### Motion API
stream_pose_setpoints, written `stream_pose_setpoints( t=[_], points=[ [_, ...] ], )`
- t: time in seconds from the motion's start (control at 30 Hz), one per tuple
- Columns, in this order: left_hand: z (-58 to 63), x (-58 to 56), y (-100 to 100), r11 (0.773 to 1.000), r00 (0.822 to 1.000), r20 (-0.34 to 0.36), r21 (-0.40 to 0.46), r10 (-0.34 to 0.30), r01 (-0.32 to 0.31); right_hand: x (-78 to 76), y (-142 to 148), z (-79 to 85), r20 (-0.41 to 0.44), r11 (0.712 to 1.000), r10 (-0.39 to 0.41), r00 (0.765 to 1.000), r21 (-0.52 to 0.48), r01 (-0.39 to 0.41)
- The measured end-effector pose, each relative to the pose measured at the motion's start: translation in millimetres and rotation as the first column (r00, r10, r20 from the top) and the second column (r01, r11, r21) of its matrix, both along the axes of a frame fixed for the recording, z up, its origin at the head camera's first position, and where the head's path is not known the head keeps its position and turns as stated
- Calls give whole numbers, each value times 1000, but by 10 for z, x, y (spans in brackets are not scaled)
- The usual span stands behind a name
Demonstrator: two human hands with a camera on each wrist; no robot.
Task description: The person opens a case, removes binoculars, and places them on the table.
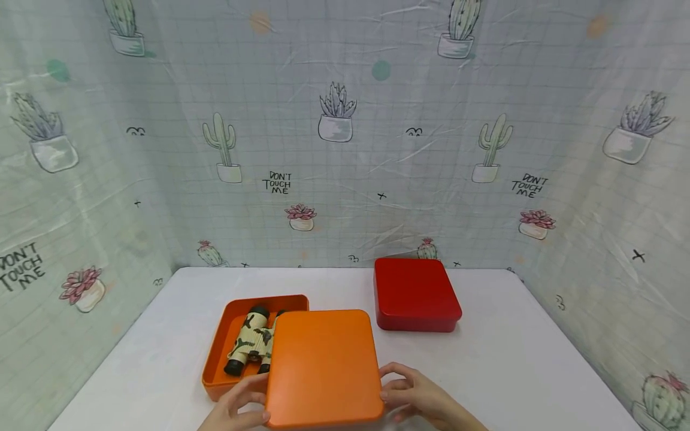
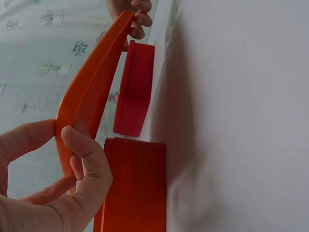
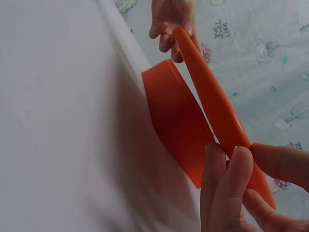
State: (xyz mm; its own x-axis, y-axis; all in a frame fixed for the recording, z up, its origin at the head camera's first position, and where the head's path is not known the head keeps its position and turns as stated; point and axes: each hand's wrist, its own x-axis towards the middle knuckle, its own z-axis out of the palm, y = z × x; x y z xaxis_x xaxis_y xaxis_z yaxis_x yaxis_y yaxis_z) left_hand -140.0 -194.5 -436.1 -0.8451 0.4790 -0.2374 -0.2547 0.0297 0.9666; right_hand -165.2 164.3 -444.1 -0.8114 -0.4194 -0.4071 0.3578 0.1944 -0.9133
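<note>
An orange square lid [image 1: 325, 368] is held up off the table between both hands. My left hand [image 1: 239, 407] pinches its left edge, and my right hand [image 1: 417, 396] pinches the right edge. In the left wrist view the lid [image 2: 89, 92] is tilted, raised above the table. Behind and left of it stands an open orange box [image 1: 215, 359], its right part hidden by the lid. Camouflage-patterned binoculars [image 1: 252, 335] with black ends lie inside the box, partly covered from view by the lid.
A closed red box [image 1: 415, 293] stands at the back right of the white table [image 1: 512, 359]. Sheeting [image 1: 334, 161] printed with potted cacti hangs behind the table and along both sides.
</note>
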Motion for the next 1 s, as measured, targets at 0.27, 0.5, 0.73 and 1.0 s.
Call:
stream_pose_setpoints(
  t=[0.27, 0.5, 0.73, 1.0],
  points=[
    [-12, -28, 146, 1000, 999, -22, -5, -31, 31, -7, 160, 20, -27, 1000, 3, 1000, 9, -2],
    [-47, -67, 232, 998, 997, -48, -3, -62, 62, -2, 277, 8, -42, 1000, 8, 999, 16, -7],
    [-31, -59, 337, 998, 997, -33, -2, -67, 67, 23, 367, 38, -48, 998, -9, 999, 64, 12],
    [-2, -86, 450, 995, 996, -18, -48, -85, 84, 59, 448, 59, -17, 993, -56, 998, 104, 58]
  ],
)
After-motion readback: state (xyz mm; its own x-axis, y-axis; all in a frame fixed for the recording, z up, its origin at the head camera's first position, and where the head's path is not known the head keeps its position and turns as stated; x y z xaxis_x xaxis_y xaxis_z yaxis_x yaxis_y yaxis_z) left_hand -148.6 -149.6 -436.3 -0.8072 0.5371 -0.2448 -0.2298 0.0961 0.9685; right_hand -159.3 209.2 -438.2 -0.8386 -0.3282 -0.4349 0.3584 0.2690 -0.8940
